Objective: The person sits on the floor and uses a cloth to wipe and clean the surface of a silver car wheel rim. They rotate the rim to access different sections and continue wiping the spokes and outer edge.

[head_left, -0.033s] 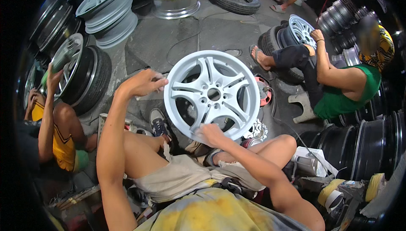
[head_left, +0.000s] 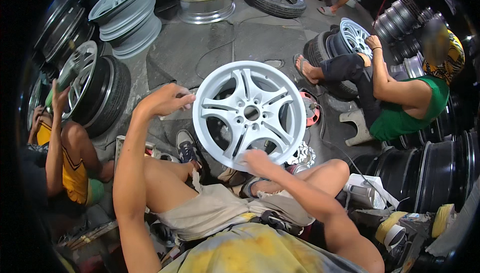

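A pale grey alloy wheel rim (head_left: 251, 93) with paired spokes lies face up in front of my knees. At its left edge, my left hand (head_left: 170, 99) has its fingers bent together, the tips against the outer lip. My right hand (head_left: 257, 163) is closed and pressed on the near part of the face, by the lower spokes. Motion blurs these fingers, and whatever is in them cannot be made out. Under the rim, a red round object (head_left: 310, 108) and a silver patterned piece (head_left: 303, 154) show partly at the right.
A person in a green top (head_left: 412, 108) works on another rim (head_left: 356, 35) at right. Someone in yellow shorts (head_left: 75, 168) holds a tool by a wheel at left. Stacked rims (head_left: 131, 18) and a tyre (head_left: 277, 0) stand farther back. A cable (head_left: 332, 143) crosses the floor.
My right hand has slid a little to the right along the rim's near side. My left hand stays at the left edge. The person at left has shifted the tool slightly.
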`<state>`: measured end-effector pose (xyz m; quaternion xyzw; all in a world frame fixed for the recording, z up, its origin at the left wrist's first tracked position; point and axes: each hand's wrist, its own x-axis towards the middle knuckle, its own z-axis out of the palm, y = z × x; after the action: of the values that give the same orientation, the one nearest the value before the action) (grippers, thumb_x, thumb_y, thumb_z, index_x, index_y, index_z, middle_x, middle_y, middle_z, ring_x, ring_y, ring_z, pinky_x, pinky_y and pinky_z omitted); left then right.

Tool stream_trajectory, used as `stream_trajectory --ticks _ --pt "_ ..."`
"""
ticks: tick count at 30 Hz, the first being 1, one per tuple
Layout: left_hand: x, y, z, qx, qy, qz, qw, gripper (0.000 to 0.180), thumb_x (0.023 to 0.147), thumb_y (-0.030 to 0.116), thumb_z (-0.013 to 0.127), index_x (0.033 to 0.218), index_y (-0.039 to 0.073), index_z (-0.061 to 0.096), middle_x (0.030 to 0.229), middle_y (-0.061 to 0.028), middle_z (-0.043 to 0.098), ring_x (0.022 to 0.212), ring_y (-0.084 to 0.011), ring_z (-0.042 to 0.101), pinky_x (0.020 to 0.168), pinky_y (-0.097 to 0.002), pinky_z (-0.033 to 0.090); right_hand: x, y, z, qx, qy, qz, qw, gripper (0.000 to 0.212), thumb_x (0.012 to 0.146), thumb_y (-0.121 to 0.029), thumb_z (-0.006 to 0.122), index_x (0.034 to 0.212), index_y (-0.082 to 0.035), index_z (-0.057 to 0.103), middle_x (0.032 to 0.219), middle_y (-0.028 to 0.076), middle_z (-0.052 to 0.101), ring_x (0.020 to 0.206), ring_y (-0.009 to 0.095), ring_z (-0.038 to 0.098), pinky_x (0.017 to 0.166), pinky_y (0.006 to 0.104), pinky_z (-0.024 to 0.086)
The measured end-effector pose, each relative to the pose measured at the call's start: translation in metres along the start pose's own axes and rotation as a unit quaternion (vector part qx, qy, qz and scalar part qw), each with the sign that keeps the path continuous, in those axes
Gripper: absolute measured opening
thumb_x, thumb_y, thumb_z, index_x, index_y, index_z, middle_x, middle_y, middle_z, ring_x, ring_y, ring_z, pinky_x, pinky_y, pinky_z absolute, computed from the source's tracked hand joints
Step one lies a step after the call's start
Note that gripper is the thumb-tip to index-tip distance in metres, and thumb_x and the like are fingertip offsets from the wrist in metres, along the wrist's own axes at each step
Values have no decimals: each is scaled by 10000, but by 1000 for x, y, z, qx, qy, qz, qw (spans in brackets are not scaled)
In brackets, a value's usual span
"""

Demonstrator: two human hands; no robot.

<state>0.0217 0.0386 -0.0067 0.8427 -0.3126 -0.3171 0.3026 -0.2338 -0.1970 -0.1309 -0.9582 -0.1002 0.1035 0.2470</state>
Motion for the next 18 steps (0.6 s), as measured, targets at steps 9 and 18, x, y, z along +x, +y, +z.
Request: stream_trajectory --ticks 9,18 --pt "-7 37 -2 34 14 -11 999 465 1003 398 590 1079 -42 718 897 -140 739 781 -214 702 735 -353 551 28 6 58 53 107 17 993 206 786 -107 619 912 -121 781 809 184 686 803 372 696 740 483 564" --pt "1 15 -7 59 13 -34 998 457 1006 391 587 1076 -42 714 862 -138 725 808 -193 684 735 -344 520 -7 24 63 80 100 -1 992 229 818 -92 605 979 -99 767 876 193 650 849 409 666 757 521 529"
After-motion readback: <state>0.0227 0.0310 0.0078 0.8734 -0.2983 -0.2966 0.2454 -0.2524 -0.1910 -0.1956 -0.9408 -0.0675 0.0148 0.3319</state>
